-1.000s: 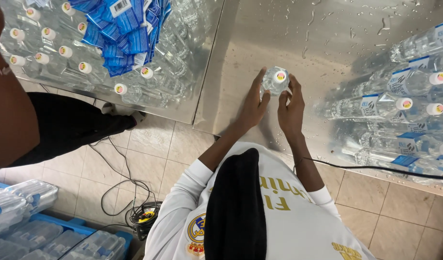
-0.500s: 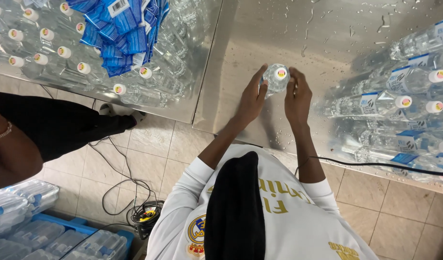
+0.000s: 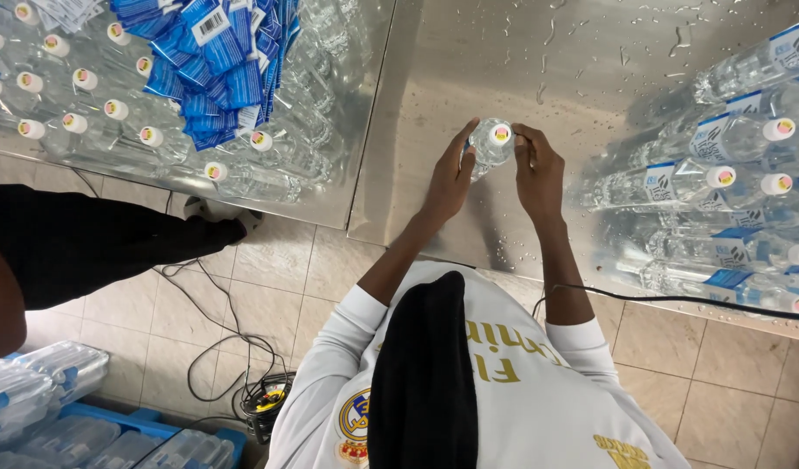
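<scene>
A small clear plastic water bottle (image 3: pixel 490 143) with a white cap stands upright on the steel table (image 3: pixel 582 61), close to the table's near edge. The left hand (image 3: pixel 449 181) cups its left side, fingers curled against the wall, and the right hand (image 3: pixel 538 174) presses against its right side with fingertips bent up by the cap; together they grip the bottle.

Beyond the bottle the brushed metal lies bare and smooth, dotted with water drops, with open room stretching to the far side. To the right of the bottle, a pile of labelled bottles (image 3: pixel 729 174) lies on its side, caps pointing right, crowding that end and reaching the near edge. A black cable (image 3: pixel 677 300) runs along that edge below them.

Left of the bottle, past a narrow seam, a second steel table (image 3: pixel 356 130) is packed with unlabelled bottles (image 3: pixel 112 113) lying flat, and a heap of glossy blue labels (image 3: pixel 217 61) rests on top.

Below the near edge the floor is beige tile (image 3: pixel 278 260), with tangled black wires (image 3: pixel 243 373). Another person's dark-clothed leg (image 3: pixel 95 243) stands to the lower left of the bottle, beside blue crates (image 3: pixel 86 426) of wrapped bottles.
</scene>
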